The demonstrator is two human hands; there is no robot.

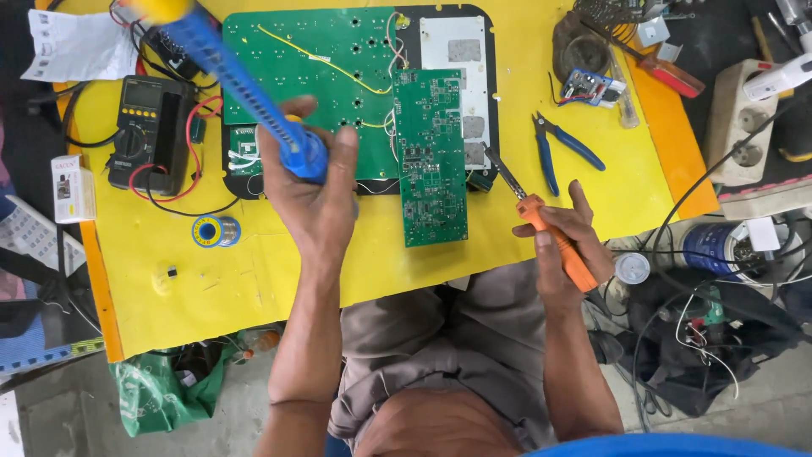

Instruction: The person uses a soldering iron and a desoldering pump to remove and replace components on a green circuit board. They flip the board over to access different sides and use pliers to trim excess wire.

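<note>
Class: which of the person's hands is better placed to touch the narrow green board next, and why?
Right, probably. The right hand holds the soldering iron with its tip beside the board; the left hand holds the blue pump raised above the table.

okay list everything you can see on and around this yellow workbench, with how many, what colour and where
desoldering pump: one, blue with yellow cap, held over the boards
soldering iron: one, orange handle, right of the boards
circuit boards: at least two, green, centre of the table
table: one, yellow top
multimeter: one, black, left side, red and black leads
solder spool: one, blue, left of centre
pliers: one pair, blue handles, right side
screwdriver: one, red handle, far right
power strip: one, beige, right edge
left hand: grips the pump
right hand: grips the iron
</note>
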